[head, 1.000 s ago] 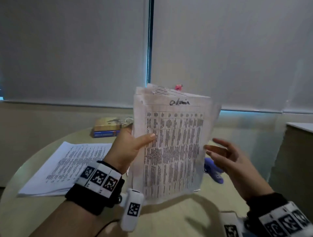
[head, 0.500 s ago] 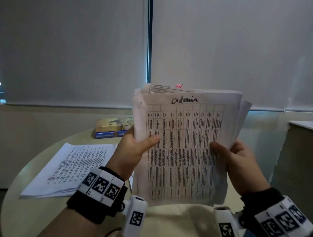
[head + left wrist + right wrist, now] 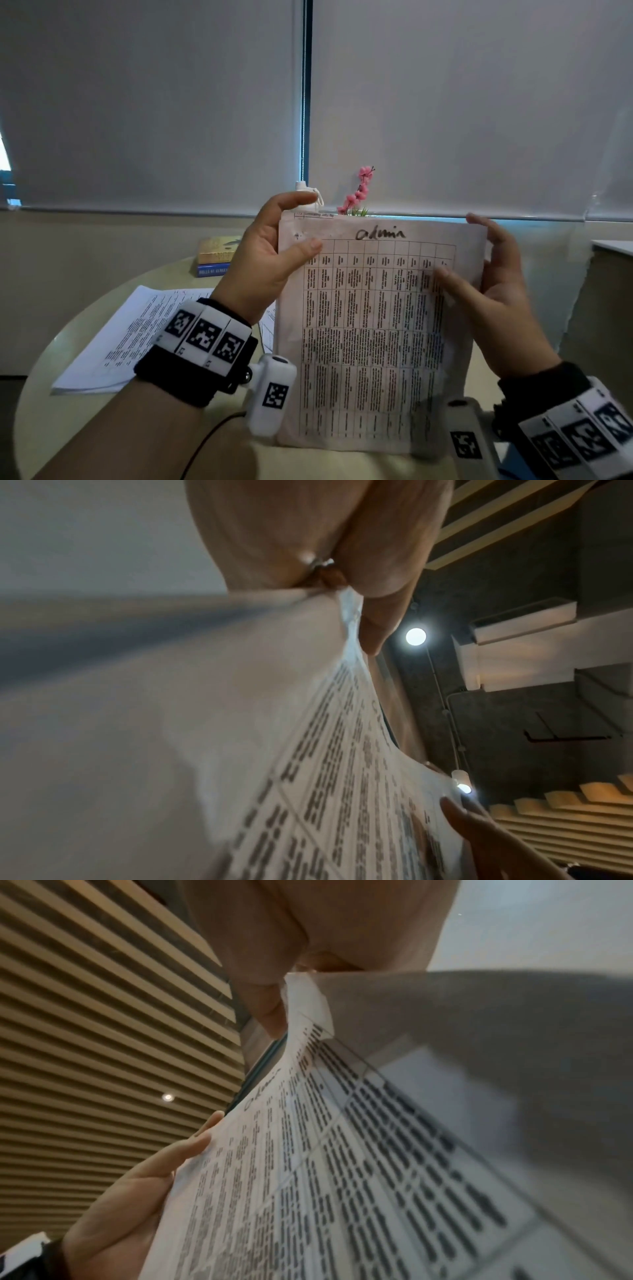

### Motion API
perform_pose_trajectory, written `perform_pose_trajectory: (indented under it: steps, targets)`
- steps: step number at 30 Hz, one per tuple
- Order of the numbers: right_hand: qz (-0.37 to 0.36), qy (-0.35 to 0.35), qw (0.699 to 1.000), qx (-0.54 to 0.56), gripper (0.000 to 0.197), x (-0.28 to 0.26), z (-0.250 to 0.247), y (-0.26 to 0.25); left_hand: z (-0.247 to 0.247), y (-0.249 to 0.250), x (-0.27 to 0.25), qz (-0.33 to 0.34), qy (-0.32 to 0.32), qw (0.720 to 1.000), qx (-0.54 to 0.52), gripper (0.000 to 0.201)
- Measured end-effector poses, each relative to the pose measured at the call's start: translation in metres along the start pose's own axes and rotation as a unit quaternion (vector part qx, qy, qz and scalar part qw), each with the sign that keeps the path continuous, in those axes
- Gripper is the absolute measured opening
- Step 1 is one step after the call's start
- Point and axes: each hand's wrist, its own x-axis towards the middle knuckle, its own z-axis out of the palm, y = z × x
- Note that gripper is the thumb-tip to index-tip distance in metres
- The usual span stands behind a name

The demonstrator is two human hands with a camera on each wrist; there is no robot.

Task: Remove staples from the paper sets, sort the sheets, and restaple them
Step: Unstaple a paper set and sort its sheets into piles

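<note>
A set of printed sheets [image 3: 370, 335] with a table grid and "admin" handwritten on top stands upright, its lower edge down at the table [image 3: 51, 428]. My left hand [image 3: 274, 253] pinches its top left corner, thumb on the front and fingers behind, index finger raised over the top edge. My right hand [image 3: 493, 294] holds the upper right edge, thumb across the front, fingers along the back. The left wrist view shows the sheets [image 3: 308, 764] edge-on under the thumb. In the right wrist view the sheets [image 3: 342, 1177] run between both hands. No staple or stapler shows.
A second pile of printed sheets [image 3: 137, 329] lies flat on the round table to the left. Two stacked books [image 3: 215, 260] sit at the table's far side. Pink flowers [image 3: 359, 192] rise behind the held sheets. A cabinet [image 3: 609, 308] stands at the right.
My right hand came in and took the sheets' right edge. Both hands then slid up toward the top corners, and the splayed sheets now sit squared together.
</note>
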Motion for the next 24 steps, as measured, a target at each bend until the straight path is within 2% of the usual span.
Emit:
perform_pose_trajectory:
  steps: [2, 4, 7, 12, 16, 24]
  targets:
    - [-0.040, -0.003, 0.999, -0.034, 0.053, 0.003, 0.001, -0.003, 0.002, 0.000, 0.003, 0.008, 0.027, 0.999, 0.017, 0.032]
    - [-0.070, 0.007, 0.996, -0.055, 0.047, 0.006, 0.002, -0.003, 0.003, -0.002, 0.003, 0.017, 0.044, 0.998, 0.030, 0.025]
    - [-0.094, 0.037, 0.992, -0.074, 0.037, 0.009, 0.003, -0.001, 0.007, -0.004, 0.000, 0.041, 0.054, 0.997, 0.045, 0.029]
    - [-0.107, 0.048, 0.990, -0.075, 0.044, 0.009, 0.004, 0.002, 0.010, -0.006, 0.002, 0.050, 0.070, 0.995, 0.043, 0.024]
    - [-0.127, 0.073, 0.984, -0.104, 0.039, 0.012, 0.002, 0.004, 0.010, -0.007, 0.005, 0.036, 0.085, 0.995, 0.027, 0.020]
    - [-0.108, 0.089, 0.986, -0.090, 0.037, 0.012, 0.001, 0.003, 0.012, -0.005, 0.002, 0.030, 0.060, 0.998, 0.017, 0.022]
